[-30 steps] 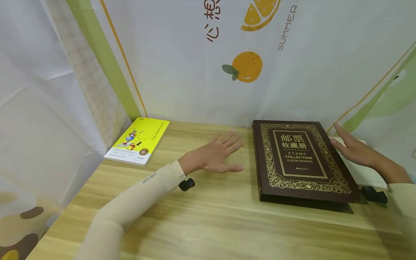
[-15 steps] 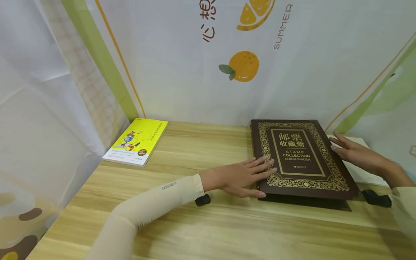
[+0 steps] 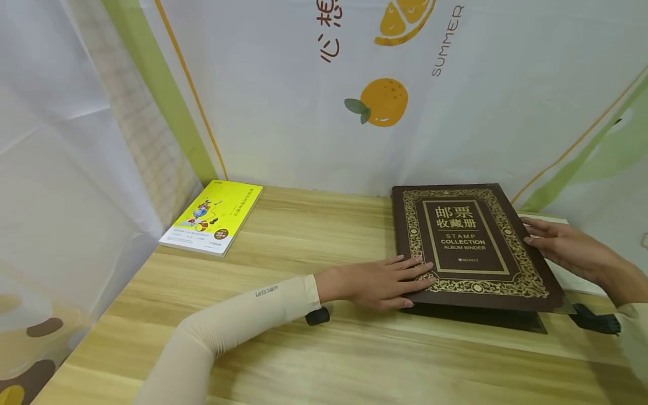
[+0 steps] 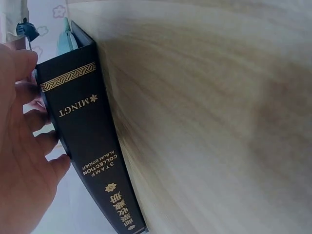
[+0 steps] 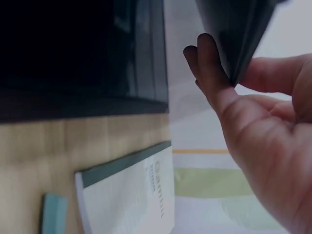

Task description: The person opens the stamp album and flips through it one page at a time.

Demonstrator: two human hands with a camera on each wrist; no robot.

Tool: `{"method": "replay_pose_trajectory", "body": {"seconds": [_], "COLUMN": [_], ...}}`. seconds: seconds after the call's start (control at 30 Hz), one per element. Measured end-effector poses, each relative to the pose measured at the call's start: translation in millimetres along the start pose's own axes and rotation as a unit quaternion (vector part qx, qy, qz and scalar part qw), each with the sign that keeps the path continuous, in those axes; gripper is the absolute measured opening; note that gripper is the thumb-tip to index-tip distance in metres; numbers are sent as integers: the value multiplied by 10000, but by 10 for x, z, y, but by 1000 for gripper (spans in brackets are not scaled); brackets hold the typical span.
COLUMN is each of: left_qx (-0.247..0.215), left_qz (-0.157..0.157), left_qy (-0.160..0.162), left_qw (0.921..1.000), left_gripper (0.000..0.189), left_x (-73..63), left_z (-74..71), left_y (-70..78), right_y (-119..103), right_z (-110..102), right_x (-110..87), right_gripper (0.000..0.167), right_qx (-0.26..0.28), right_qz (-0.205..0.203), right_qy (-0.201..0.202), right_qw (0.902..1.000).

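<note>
The stamp album [image 3: 466, 289] lies on the right part of the surface [image 3: 304, 349], front cover up, its free edge raised a little from the dark part beneath [image 5: 78, 53]. The right hand [image 3: 582, 256] pinches that edge, thumb on the outer face and fingers on the inner. The left hand [image 3: 377, 285] rests with extended fingers on the cover's opposite side, along the spine [image 4: 80, 122].

The album looks bulky and probably fairly heavy; the cover seems a stiff board, likely to swing as one piece rather than sag. Its smooth finish may slide under dry fingertips — a thumb-and-finger pinch near the middle of the free edge should suit it best. Pressure by the spine would steady the body, and little there looks fragile. The inside is too dim in the right wrist view to judge — it may be glossy pages or lining.
</note>
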State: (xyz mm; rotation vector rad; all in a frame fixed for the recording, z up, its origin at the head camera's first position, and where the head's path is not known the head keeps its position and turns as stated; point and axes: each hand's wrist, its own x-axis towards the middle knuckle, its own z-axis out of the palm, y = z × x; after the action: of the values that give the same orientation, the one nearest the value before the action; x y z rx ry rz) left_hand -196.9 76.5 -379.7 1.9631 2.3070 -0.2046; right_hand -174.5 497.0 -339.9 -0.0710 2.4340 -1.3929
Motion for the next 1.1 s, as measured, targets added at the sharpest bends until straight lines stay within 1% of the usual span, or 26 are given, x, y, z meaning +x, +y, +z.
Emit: {"method": "replay_pose_trajectory", "body": {"seconds": [0.07, 0.17, 0.23, 0.27, 0.33, 0.4, 0.47, 0.57, 0.63, 0.7, 0.83, 0.93, 1.1], "left_qx": [-25, 61, 130, 172, 213, 209, 171, 32, -50, -119, -139, -211, -393], "left_qz": [22, 49, 63, 66, 71, 84, 96, 95, 77, 49, 14, 34, 60], "left_qy": [9, 55, 105, 139, 216, 291, 386, 512, 607, 687, 796, 874, 1043], "left_qw": [10000, 10000, 9998, 9997, 9995, 9993, 9991, 9986, 9981, 9976, 9967, 9959, 9938], "left_gripper": [62, 64, 64, 65, 65, 65, 66, 67, 68, 69, 70, 70, 71], "left_x": [-14, -35, -47, -51, -61, -74, -91, -123, -144, -162, -198, -224, -265], "left_z": [0, -1, 2, 2, 4, 12, 20, 30, 32, 33, 38, 45, 62], "left_y": [-5, -17, -28, -31, -35, -36, -35, -32, -31, -31, -27, -24, -19], "right_y": [-35, -125, -185, -217, -268, -315, -378, -483, -571, -656, -840, -960, -1147], "right_z": [-22, -39, -57, -64, -91, -118, -130, -139, -141, -142, -124, -102, -65], "right_x": [-7, -8, -2, -4, -12, -24, -43, -63, -70, -70, -53, -38, -8], "right_gripper": [72, 74, 74, 74, 73, 73, 72, 68, 66, 65, 65, 66, 65], "right_qx": [132, 143, 330, 553, 1121, 1704, 1853, 1765, 1619, 1704, 1664, 1373, 570], "right_qz": [-121, -50, -34, -37, -223, -420, -469, -563, -570, -633, -486, -335, -94], "right_qy": [-3, -10, -30, -50, -102, -232, -235, -148, -44, -38, -1, 70, 101], "right_qw": [9998, 9999, 9994, 9985, 9934, 9842, 9813, 9826, 9852, 9833, 9849, 9899, 9983]}}
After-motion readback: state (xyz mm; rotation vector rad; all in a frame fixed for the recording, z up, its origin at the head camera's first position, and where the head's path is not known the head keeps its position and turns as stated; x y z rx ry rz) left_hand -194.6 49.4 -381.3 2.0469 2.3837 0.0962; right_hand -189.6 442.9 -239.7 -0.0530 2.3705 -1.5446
